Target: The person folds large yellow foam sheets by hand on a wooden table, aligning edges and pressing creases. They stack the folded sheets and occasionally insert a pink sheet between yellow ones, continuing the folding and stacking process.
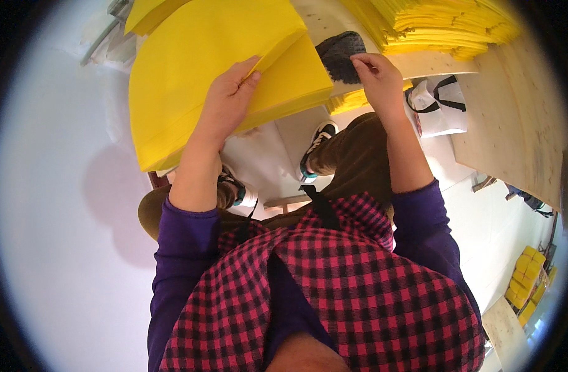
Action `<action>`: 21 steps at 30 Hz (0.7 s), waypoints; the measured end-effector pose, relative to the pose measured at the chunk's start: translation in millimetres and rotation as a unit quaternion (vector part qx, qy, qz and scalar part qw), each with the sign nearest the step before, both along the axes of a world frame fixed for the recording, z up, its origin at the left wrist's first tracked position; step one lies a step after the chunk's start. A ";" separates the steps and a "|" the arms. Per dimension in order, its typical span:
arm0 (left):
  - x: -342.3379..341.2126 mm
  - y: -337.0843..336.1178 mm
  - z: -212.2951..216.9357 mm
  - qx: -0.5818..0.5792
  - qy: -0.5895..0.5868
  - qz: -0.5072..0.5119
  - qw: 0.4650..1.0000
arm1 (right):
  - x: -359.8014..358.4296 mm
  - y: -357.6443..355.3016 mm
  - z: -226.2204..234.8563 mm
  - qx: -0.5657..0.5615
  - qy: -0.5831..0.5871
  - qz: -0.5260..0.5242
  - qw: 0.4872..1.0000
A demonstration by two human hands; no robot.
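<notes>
The left hand [227,99] lay on a large stack of thin yellow sheets with a curved outer edge [191,68]. Its fingers were partly curled and its thumb was pressed against the raised edge of the upper sheets, so that a wedge-shaped gap stood open between the lifted upper layers and the lower part of the stack. The right hand [376,77] was to the right of the stack, fingers bent inward and the tips pinched together. Whether those fingertips held a sheet corner could not be told.

The stack rested on a pale wooden bench [513,124] and overhung its near edge, above the person's knees. A second pile of yellow sheets [445,28] lay on the bench to the right of the stack. A dark grey speckled pad [341,56] lay just right of the stack, between the two hands. A white bag with black handles [442,105] stood below the bench edge, well right of the stack.

Judged from the curl of the lifted layers, a single sheet was light, limp and easily creased; the full stack was probably heavy and prone to sliding. The free corner nearest the pad offered the best hold. The long axis of the stack ran from lower left to upper right, and the open, fanned edge pointed right.
</notes>
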State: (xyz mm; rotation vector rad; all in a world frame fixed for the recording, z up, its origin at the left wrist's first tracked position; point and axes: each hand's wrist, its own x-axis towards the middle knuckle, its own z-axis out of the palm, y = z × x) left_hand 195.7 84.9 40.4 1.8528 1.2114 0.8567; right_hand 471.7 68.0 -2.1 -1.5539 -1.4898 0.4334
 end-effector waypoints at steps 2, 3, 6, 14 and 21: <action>0.2 0.5 0.6 -0.002 0.004 0.001 1.000 | 6.6 19.5 -6.9 0.009 -0.097 -0.002 0.995; 0.2 0.7 0.9 0.002 0.004 -0.001 1.000 | 9.1 26.5 -10.6 0.010 -0.144 -0.006 0.989; 0.2 0.6 1.0 0.001 0.012 -0.001 1.000 | -0.2 37.3 -28.7 -0.044 -0.270 -0.060 0.960; -2.3 0.1 -0.8 0.010 0.003 -0.010 1.000 | 12.3 46.2 -47.5 -0.037 -0.235 -0.005 0.971; -2.5 -0.5 -3.5 0.013 -0.018 -0.014 1.000 | 16.6 24.5 -18.0 0.010 -0.189 0.019 0.982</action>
